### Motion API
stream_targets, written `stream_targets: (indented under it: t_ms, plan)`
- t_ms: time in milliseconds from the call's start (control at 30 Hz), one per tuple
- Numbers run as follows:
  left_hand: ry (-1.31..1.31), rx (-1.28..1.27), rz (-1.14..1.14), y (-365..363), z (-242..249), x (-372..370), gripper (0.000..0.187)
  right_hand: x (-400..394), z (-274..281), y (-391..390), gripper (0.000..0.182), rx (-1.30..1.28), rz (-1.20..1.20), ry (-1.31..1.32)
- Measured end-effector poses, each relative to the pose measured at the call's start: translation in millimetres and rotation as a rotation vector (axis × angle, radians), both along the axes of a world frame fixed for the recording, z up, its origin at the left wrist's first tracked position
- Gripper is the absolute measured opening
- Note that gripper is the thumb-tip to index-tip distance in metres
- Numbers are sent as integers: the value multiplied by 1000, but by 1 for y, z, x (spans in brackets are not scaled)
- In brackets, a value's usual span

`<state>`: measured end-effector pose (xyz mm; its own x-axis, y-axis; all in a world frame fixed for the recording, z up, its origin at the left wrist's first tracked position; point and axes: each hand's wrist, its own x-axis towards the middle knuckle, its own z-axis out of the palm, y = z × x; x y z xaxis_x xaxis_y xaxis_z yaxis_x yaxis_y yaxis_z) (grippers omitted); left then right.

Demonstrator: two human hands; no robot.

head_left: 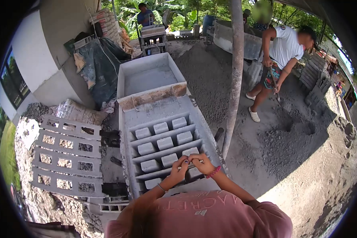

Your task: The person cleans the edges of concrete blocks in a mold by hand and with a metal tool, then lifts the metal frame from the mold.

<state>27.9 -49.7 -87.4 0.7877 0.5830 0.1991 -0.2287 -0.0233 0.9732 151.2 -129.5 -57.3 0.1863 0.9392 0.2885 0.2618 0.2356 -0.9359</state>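
Observation:
My left hand point(179, 169) and my right hand point(202, 164) are close together over the near part of a grey block mould point(168, 108). Fingers on both hands are curled closed. A thin piece seems to run between them, but its kind is too small to make out. Below and around them are the mould's slots, with rows of square grey core tops point(164, 143) between long dividers. The nearest cores are partly hidden by my hands and forearms. A wristband shows on each wrist.
Hollow concrete blocks point(67, 162) stand in rows at left. A raised tray point(148, 75) sits on the mould's far end. Right of a leaning post point(235, 75), a person in a white shirt point(285, 47) holds a shovel point(274, 85) by a grey mix heap. Another person point(144, 18) stands behind.

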Motion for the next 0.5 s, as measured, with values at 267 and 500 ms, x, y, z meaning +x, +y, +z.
stream_targets:
  t_ms: [267,500]
  plan:
    - [53,-13,-11,19,-49,39,21,23,-52,20,20,-148,-251,268]
    - [-109,299,160,-7,-58,43,18,21,-65,1,19,-100,-343,354]
